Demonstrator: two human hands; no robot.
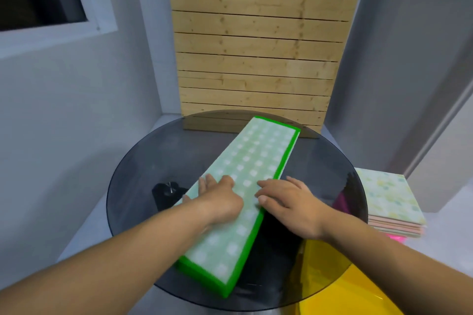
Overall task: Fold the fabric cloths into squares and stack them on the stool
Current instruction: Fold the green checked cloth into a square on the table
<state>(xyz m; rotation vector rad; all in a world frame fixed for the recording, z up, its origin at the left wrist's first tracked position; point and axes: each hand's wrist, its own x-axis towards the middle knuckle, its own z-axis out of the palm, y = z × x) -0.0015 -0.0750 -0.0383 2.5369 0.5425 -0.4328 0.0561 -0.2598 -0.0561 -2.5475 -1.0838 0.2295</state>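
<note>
Slatted wood panelling (pixel 258 41) is seen against the grey wall behind a round, dark-glass bench (pixel 143 186). A green-bordered checked cloth (pixel 256 156), folded into a long strip, is laid diagonally across the bench from near edge to far rim. Beyond the bench on the right, a stack of folded cloths (pixel 389 199) is piled; its support is mostly hidden. The strip is pressed near its middle by both hands. The left hand (pixel 220 197) is laid flat, its grip wide, with fingers reaching the left edge. The right hand (pixel 289 202) is rested on the right edge, its grip loose and holding nothing.
</note>
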